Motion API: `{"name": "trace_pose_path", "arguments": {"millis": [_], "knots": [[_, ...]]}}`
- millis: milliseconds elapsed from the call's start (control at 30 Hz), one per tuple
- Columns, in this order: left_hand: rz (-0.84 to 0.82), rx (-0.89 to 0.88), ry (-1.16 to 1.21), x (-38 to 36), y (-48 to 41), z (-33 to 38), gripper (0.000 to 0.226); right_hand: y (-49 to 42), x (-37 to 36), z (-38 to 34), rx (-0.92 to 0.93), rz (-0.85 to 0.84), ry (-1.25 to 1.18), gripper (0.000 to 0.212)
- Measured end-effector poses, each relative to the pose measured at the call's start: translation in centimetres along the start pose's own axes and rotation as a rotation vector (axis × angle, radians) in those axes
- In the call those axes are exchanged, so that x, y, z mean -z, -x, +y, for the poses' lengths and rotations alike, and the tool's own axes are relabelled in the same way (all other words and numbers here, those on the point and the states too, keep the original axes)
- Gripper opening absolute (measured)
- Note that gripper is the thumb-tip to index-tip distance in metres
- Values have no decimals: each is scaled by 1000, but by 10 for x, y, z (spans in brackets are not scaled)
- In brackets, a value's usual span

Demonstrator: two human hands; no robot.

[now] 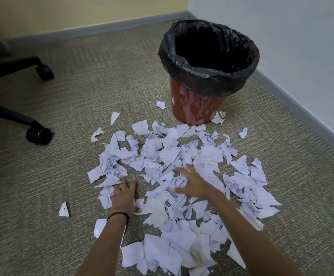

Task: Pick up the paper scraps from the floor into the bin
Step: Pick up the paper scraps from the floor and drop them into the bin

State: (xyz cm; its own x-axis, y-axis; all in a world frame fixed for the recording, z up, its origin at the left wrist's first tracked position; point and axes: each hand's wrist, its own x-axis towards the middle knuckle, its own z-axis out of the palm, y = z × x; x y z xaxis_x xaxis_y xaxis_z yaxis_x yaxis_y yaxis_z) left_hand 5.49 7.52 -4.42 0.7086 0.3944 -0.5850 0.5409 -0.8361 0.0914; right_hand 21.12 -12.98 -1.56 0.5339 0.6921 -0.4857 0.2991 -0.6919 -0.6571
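Note:
A wide heap of torn white paper scraps (182, 176) covers the carpet in the middle and lower part of the head view. Behind it stands a red bin (194, 108) with a black liner (208, 76) folded over its rim; the inside looks dark. My left hand (124, 194) lies on the carpet at the heap's left edge, fingers straight and touching scraps. My right hand (194, 184) hovers over the middle of the heap with its fingers spread, holding nothing.
Two black chair legs with castors (39, 134) (44, 72) stand at the left. Walls with a grey baseboard (301, 108) close the corner behind and to the right of the bin. Single scraps (64, 210) (160, 104) lie apart from the heap.

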Motion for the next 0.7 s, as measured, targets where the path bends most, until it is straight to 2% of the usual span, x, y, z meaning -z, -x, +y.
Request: {"name": "trace_pose_path", "arguments": {"millis": [133, 267, 400, 700], "knots": [[3, 1, 1, 0, 1, 0, 109, -5, -24, -7, 52, -53, 145, 72], [5, -4, -11, 0, 2, 0, 108, -5, -39, -5, 86, 14, 225, 45], [14, -2, -28, 0, 2, 0, 109, 1, -38, -10, 92, 88, 233, 30], [16, 1, -14, 1, 2, 0, 109, 16, 9, -38, 136, 260, 117, 31]]}}
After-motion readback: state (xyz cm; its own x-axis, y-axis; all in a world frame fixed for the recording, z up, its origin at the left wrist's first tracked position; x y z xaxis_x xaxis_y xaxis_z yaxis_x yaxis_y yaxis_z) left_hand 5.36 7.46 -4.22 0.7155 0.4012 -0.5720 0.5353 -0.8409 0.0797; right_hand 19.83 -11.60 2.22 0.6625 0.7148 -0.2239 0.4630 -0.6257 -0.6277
